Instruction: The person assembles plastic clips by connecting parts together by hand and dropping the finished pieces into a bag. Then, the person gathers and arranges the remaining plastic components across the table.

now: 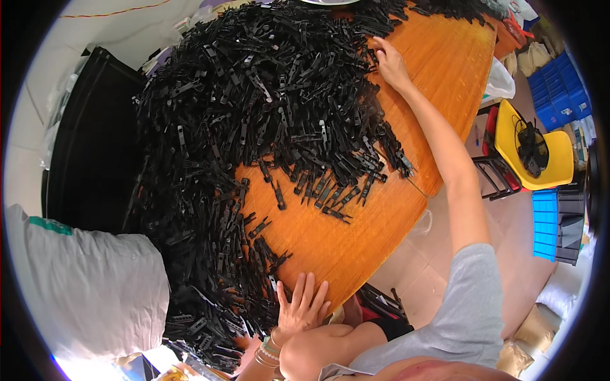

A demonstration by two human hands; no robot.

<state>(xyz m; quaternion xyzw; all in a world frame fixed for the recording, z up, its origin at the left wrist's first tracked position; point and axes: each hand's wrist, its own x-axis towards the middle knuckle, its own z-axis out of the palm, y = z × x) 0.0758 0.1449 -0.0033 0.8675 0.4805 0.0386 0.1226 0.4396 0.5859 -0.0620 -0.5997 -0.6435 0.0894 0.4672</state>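
A big heap of long, black, clip-like pieces [254, 95], some with forked ends, covers the far and left parts of the wooden table [330, 247]. My left hand [302, 307] lies flat at the near edge, fingers spread and holding nothing, with beaded bracelets at the wrist. Black pieces lie just left of its fingertips. Stretched far forward, my right hand [391, 65] is beside the heap's right side. Its fingers are partly bent and apart, and no piece shows in them. Several loose pieces [337, 197] lie along the heap's front edge.
A black panel [92, 140] and a grey-white sack [114, 286] flank the heap on the left. To the right stand a yellow chair [553, 159] with a black cabled item, blue bins [559, 92] and a blue crate [544, 223]. Paper-brown bags [537, 327] sit lower right.
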